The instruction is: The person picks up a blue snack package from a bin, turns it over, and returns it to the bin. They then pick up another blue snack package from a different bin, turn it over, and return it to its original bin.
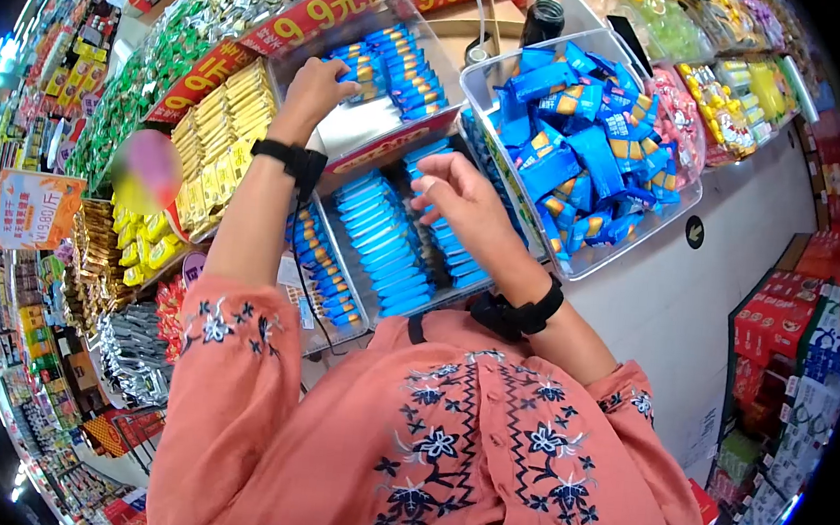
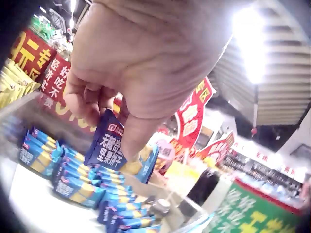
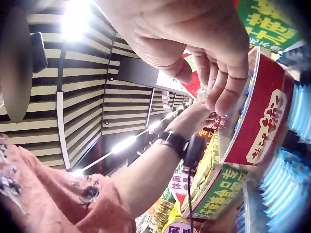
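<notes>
Head view, nearest the body: the right hand (image 1: 469,207) hovered over the lower compartment of blue packets (image 1: 382,245), fingers loosely bent, nothing held. Being free, it seemed best kept clear of those packed rows, or used to steady a leaning packet with a light fingertip.

Farther out, the left hand (image 1: 315,91) reached over the upper bin, behind its red front board (image 1: 390,142). The left wrist view showed thumb and fingers pinching a dark blue packet (image 2: 104,141), tilted above the bin's rows (image 2: 80,191); whether a second was caught behind the thumb, I could not tell. Good handling asked for a light grip near the edge, since a hard squeeze could crush what was inside, and a level wrist so the knuckles did not topple the rows. Turning the packet to match its neighbours before letting go would keep the line neat.

To the right stood a clear tub (image 1: 628,245) heaped with loose blue packets (image 1: 584,127); beyond the bin rose a red price sign (image 1: 311,17).
</notes>
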`<state>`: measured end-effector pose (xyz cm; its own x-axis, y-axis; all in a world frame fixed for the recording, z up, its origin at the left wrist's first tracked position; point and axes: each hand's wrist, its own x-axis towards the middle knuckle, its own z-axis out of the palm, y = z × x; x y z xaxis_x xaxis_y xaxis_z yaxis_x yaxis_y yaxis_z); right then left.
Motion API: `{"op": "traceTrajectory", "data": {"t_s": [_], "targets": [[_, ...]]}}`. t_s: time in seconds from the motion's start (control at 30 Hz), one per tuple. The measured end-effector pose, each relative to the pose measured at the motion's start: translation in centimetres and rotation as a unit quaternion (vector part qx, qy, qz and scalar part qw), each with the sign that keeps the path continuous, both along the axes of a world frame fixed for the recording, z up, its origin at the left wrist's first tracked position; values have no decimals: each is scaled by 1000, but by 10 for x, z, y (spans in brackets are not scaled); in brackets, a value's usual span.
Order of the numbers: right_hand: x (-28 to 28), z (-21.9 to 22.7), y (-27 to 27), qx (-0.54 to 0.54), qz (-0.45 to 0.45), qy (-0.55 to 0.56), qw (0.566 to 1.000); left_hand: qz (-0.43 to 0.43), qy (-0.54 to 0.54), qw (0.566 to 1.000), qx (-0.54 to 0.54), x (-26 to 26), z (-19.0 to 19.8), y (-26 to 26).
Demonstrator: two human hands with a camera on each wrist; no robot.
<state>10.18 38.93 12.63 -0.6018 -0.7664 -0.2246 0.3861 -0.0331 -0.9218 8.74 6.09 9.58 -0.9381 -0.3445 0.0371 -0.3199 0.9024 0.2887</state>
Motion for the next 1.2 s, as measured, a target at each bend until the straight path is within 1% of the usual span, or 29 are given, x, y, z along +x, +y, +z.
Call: {"op": "traceTrajectory", "data": {"t_s": [0.07,0.17,0.2,0.23,0.27,0.47,0.57,0.67,0.77,0.9,0.97,1.0,1.1,1.13,1.17,1.2], "targets": [[-1,2,0,7,15,0,1000,11,-18,999,-49,-12,-18,-4],[-3,4,-1,19,22,-4,1000,-20,-44,996,-77,-21,-48,-18],[-4,2,-2,19,24,-13,999,-30,-54,994,-86,-25,-53,-21],[-6,0,-3,19,25,-22,999,-22,-78,992,-100,-28,-59,-22],[-9,-2,-4,20,26,-29,999,-32,-77,991,-105,-30,-64,-24],[-16,-10,-13,33,55,-48,997,-73,-84,986,-123,-33,-77,-17],[-15,-14,-17,39,66,-54,996,-103,-59,981,-150,-36,-71,-9],[-13,-13,-20,33,44,-61,997,-122,-33,982,-143,-39,-85,-14],[-13,-13,-18,29,40,-62,997,-107,-70,982,-139,-45,-94,-18],[-13,-10,-12,25,39,-49,998,-109,-87,977,-163,-47,-98,-20],[-12,-9,-8,32,36,-33,998,-119,-87,976,-158,-50,-102,-24],[-11,-9,-5,28,35,-29,999,-142,-71,972,-174,-50,-106,-30],[-12,5,11,15,45,-23,999,-120,-119,970,-173,-53,-88,-25],[-14,13,20,28,63,-17,997,-104,-128,972,-167,-56,-77,-20],[-18,25,31,41,81,-10,996,-80,-120,979,-145,-58,-66,-14],[-22,35,41,54,101,-4,993,-86,-90,984,-126,-60,-54,-10]]}}
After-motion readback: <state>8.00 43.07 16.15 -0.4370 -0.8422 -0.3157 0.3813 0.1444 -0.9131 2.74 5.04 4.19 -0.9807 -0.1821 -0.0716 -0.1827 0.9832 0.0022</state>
